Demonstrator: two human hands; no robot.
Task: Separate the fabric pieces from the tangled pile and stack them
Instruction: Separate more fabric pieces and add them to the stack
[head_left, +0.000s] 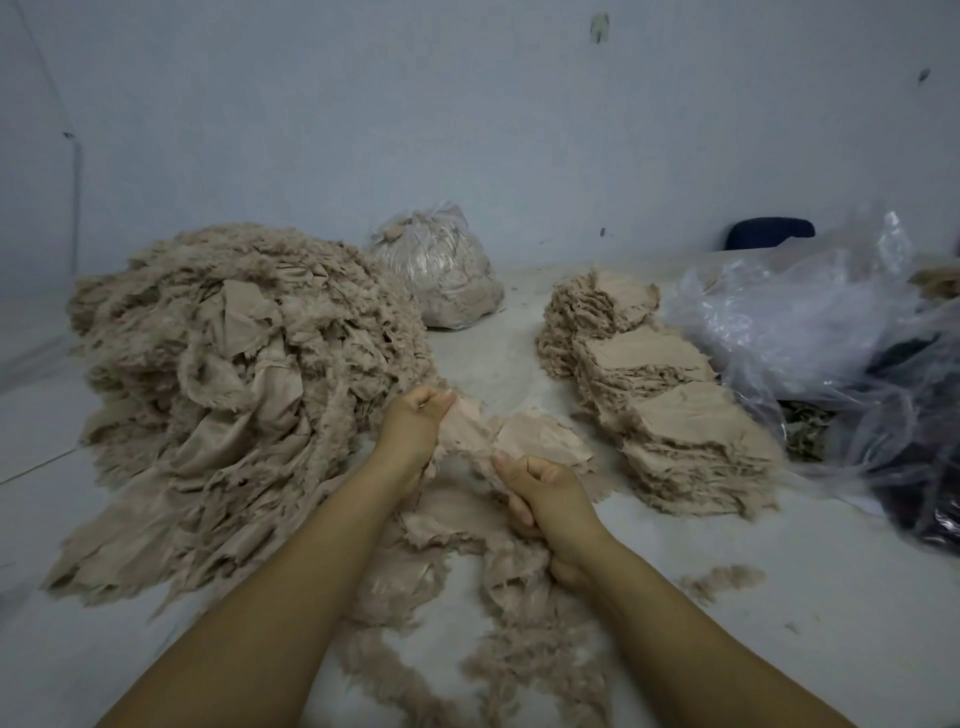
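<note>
Two forearms extended forward, fabric piece (470, 436) pinched between left hand (415, 423) and right hand (545, 493), stretched diagonally from upper left to lower right.

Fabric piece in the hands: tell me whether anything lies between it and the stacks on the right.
Nothing visible blocks it. The fabric piece, pinched by the left hand and right hand, has only one loose flat piece and bare floor between it and the stacks.

Matt beige cloth with rough, frayed edges is being shown in the tangled pile (223, 384) and the stacked pieces (670, 400). Thin, glossy, crinkled clear plastic is being seen in the bags (795, 317), and the floor (779, 597) is being seen as smooth and matt.
</note>
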